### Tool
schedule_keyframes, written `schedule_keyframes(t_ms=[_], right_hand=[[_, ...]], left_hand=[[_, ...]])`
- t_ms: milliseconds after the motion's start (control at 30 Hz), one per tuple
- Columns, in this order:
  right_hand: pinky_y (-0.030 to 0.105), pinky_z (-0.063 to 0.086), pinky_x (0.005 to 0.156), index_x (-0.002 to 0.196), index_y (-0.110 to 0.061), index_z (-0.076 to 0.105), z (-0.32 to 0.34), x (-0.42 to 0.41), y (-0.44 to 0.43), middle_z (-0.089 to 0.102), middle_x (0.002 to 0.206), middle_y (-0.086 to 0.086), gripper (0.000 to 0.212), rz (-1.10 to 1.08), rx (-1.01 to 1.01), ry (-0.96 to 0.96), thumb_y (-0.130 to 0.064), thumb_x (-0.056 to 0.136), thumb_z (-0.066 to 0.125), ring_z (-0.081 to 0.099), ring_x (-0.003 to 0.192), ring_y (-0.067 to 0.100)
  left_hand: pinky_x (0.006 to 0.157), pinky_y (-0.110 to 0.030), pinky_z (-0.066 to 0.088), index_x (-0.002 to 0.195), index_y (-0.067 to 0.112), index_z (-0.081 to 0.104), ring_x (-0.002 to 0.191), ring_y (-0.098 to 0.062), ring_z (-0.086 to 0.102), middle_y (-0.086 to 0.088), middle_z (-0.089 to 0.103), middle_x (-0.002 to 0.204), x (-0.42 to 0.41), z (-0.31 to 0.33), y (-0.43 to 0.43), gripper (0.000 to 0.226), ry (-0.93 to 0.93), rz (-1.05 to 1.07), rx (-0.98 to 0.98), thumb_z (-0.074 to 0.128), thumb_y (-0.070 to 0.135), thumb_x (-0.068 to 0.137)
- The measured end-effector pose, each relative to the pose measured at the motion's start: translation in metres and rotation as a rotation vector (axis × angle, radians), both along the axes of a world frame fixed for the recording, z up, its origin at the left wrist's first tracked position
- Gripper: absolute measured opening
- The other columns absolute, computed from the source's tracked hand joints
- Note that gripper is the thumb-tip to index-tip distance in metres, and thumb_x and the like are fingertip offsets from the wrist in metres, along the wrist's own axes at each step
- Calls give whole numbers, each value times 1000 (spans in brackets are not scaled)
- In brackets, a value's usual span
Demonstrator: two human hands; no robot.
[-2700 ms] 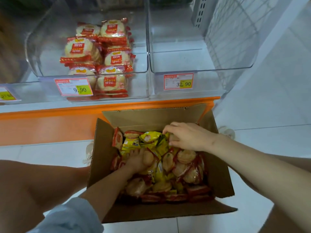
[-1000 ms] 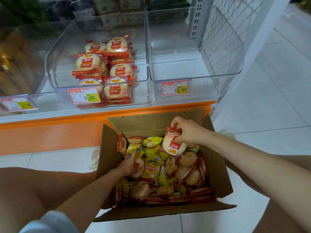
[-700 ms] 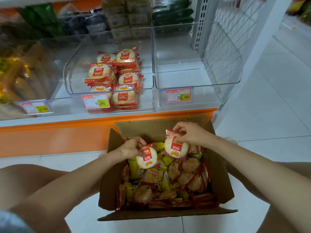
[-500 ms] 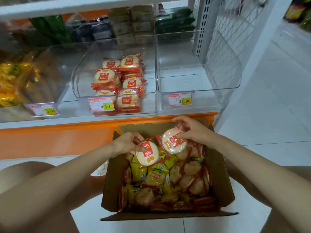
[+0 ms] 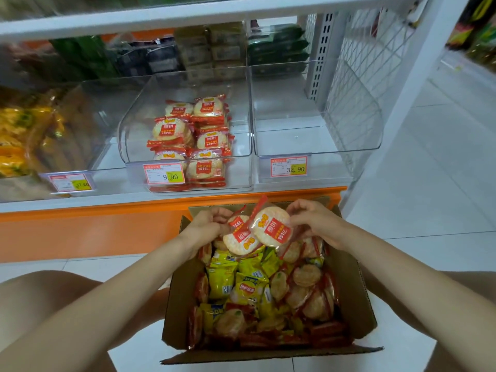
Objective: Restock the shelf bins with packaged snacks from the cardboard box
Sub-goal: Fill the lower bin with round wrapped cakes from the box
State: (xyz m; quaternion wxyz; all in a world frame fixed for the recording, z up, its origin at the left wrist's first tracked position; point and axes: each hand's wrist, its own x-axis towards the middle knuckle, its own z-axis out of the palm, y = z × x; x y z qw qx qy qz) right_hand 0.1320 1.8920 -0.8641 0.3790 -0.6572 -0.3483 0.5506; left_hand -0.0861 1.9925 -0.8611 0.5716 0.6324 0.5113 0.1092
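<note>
Step in hand: the lift phase of moving stock from box to bin. The left hand (image 5: 208, 224) pinches the left packet (image 5: 240, 238), a round rice-cracker pack, at its upper edge. The right hand (image 5: 314, 224) pinches the right packet (image 5: 272, 229) in the same way, so each grip is closed on one item. The two packets overlap, the right one in front, and hang just above the far end of the cardboard box (image 5: 357, 285). The box sits on the floor (image 5: 429, 210) below the orange shelf edge (image 5: 80, 221). It holds a mixed load of more red-trimmed cracker packs and yellow crisp bags (image 5: 247, 288). The likely destination is the middle bin (image 5: 131, 124), where the stacked packets (image 5: 204, 140) of matching design sit right of centre behind the price tag (image 5: 164, 174). The next move calls for raising both packets over the bin's front lip. They should then be laid flat, label up, on the stacks or in the free space to the left, releasing one grip at a time. The bin meant for the crisp bags cannot be determined.
</note>
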Motion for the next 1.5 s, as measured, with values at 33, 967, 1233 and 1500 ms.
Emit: schedule_keyframes(t_ms=[33, 967, 1233, 1500], right_hand=[[35, 55, 68, 96, -14, 54, -1, 0, 0, 62, 93, 7, 22, 9, -18, -12, 3, 83, 60, 62, 80, 19], [33, 57, 78, 121, -11, 58, 15, -26, 0, 68, 110, 13, 44, 17, 31, 155, 1, 80, 68, 67, 95, 24], [21, 52, 72, 104, -23, 64, 37, -35, -3, 72, 97, -2, 28, 81, 107, 97, -13, 79, 70, 68, 87, 10], [28, 50, 92, 111, -17, 64, 79, -42, 2, 71, 106, 1, 34, -89, 255, 107, -9, 79, 69, 66, 101, 16]], left_hand=[[54, -13, 46, 110, 12, 52, 76, -9, 54, -2, 55, 92, 0, 1, 0, 33, -2, 12, -22, 62, -4, 83], [81, -34, 55, 113, 11, 58, 72, -12, 66, -3, 70, 80, 0, 12, -16, 21, -240, -24, -273, 47, 20, 96], [53, -11, 47, 109, 23, 59, 55, 4, 56, 17, 63, 59, -3, 39, -7, 22, -218, -128, -129, 40, 27, 98], [64, -13, 50, 113, 11, 59, 75, -9, 61, -1, 65, 90, -6, 92, 28, 23, -225, -112, 256, 44, 20, 97]])
